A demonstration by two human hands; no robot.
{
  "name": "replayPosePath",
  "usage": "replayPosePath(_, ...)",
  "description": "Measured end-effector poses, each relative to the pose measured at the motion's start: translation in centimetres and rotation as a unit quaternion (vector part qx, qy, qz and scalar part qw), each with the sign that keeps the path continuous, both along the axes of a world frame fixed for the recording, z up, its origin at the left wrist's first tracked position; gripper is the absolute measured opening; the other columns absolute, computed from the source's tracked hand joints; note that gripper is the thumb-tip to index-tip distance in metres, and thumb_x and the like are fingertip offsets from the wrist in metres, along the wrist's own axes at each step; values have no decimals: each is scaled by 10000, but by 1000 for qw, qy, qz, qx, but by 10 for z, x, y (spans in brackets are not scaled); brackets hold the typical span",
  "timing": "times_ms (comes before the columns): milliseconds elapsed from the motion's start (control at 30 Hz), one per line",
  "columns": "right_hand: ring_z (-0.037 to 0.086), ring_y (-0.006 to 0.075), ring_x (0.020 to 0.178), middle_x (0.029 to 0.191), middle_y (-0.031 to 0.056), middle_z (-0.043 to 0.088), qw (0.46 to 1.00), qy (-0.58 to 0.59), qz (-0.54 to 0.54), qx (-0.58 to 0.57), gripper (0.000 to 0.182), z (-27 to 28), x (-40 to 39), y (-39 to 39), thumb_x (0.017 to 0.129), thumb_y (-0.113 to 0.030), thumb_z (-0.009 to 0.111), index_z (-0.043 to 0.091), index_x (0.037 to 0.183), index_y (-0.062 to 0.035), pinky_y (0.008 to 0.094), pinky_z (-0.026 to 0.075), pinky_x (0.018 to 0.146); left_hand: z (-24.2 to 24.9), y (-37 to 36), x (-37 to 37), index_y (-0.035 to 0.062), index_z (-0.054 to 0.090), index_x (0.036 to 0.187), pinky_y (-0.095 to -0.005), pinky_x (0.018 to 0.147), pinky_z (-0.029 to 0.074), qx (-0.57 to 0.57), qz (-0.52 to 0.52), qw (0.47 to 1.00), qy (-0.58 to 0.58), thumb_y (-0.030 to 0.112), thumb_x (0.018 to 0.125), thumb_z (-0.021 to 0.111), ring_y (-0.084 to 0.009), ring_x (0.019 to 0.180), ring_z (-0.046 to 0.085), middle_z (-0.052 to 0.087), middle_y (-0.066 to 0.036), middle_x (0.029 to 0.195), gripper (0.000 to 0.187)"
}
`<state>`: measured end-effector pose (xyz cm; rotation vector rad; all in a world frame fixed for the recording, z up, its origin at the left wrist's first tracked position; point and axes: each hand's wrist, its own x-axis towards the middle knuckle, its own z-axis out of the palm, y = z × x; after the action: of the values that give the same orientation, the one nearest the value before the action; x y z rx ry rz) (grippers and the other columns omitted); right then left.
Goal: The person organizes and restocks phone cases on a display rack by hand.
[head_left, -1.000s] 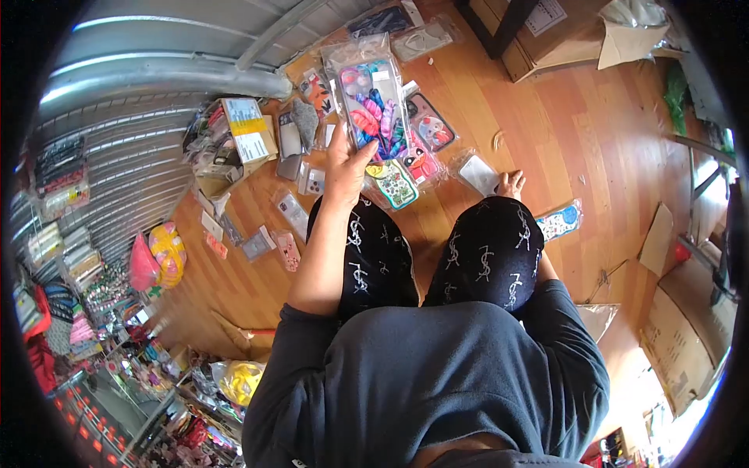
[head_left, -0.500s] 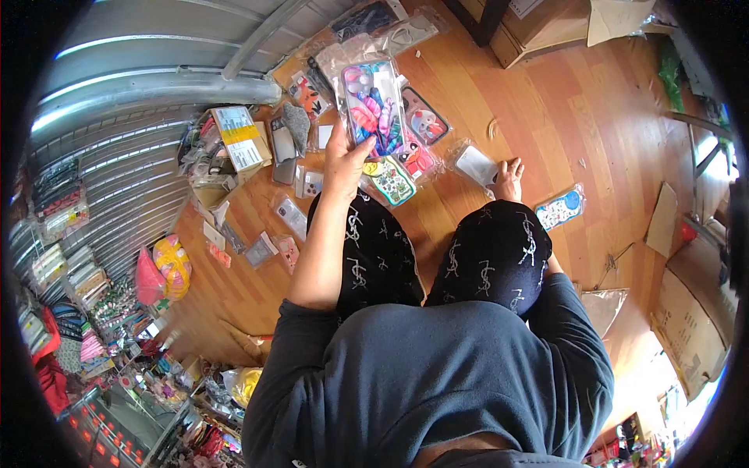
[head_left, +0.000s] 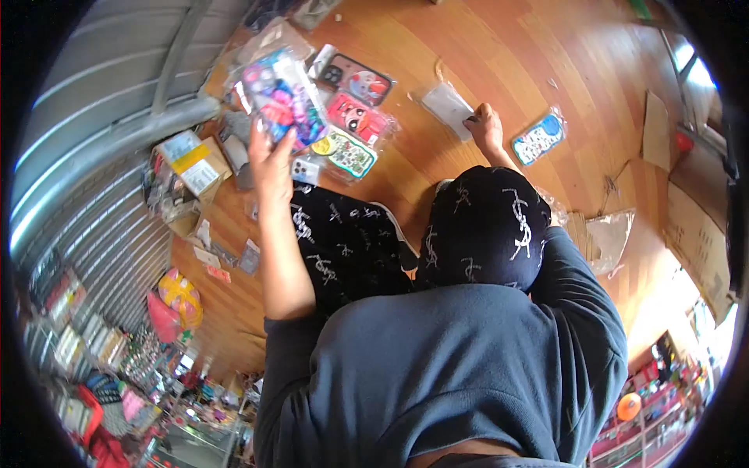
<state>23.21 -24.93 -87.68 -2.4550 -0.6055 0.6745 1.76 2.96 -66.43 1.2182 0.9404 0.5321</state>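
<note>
My left hand (head_left: 271,160) grips the lower edge of a colourful phone case (head_left: 282,97) in a clear plastic bag, raised above the floor. My right hand (head_left: 487,129) is over the floor beyond my knee, its fingers drawn together at the edge of a clear bagged case (head_left: 449,108). Between my hands lie a pink case with a cartoon face (head_left: 360,118), a dark-rimmed case (head_left: 357,79) and a green-edged patterned case (head_left: 347,154). A blue and white case (head_left: 539,138) lies to the right of my right hand.
An open cardboard box (head_left: 195,164) stands at the left by the corrugated metal wall (head_left: 86,195). A pink and yellow bundle (head_left: 178,300) lies nearer. Flattened cardboard (head_left: 697,242) leans at the right, and crowded shelves of goods stand at lower left and right.
The view has shifted. My left hand has moved left with the colourful case, which is now tilted. My right hand's fingers, spread before, have closed at the clear bagged case.
</note>
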Motion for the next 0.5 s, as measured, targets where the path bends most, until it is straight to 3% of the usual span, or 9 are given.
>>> replayPosePath(33,512,319,889,925,167,549,1000,-1,-10,-6,366,-13,1,-7,587,-73,705,468,855,4,376,429,718,2,0,-1,34,410,1171,-275,821,425,-14,1,1000,14,-57,738,553,-140,942,509,512,-48,1054,464)
replayPosePath(100,571,228,742,785,117,585,952,185,-218,112,336,-30,-3,-25,638,-71,699,506,903,5,320,464,614,7,-1,-1,49,416,1160,-257,696,480,6,-13,999,35,-40,751,549,-129,904,521,515,-43,1037,439)
replayPosePath(133,571,228,742,785,117,585,950,183,-228,106,336,-32,-3,-31,638,-71,699,506,903,5,320,464,614,8,-1,-2,56,418,1157,-258,661,492,-1,-17,999,46,-36,755,547,-128,899,522,515,-43,1034,433)
replayPosePath(200,575,157,667,772,98,592,877,299,-310,215,365,-36,-5,-40,686,-69,683,521,1002,17,269,472,532,8,-3,-2,68,423,1152,-258,605,504,11,-9,998,62,-27,759,547,-127,879,525,511,-43,1032,423)
replayPosePath(333,590,164,694,828,87,599,832,366,-337,246,351,-25,-2,-43,724,-25,628,518,1051,39,260,492,552,1,2,-8,81,394,1177,-251,572,482,12,-24,996,81,-5,769,555,-133,835,541,513,-43,1027,447)
replayPosePath(500,557,191,883,1009,94,549,781,448,-318,297,373,-26,-1,-52,785,-39,535,450,1144,15,302,490,719,-1,3,-7,96,378,1198,-264,586,495,5,-47,993,110,7,775,556,-142,857,547,511,-48,1053,467)
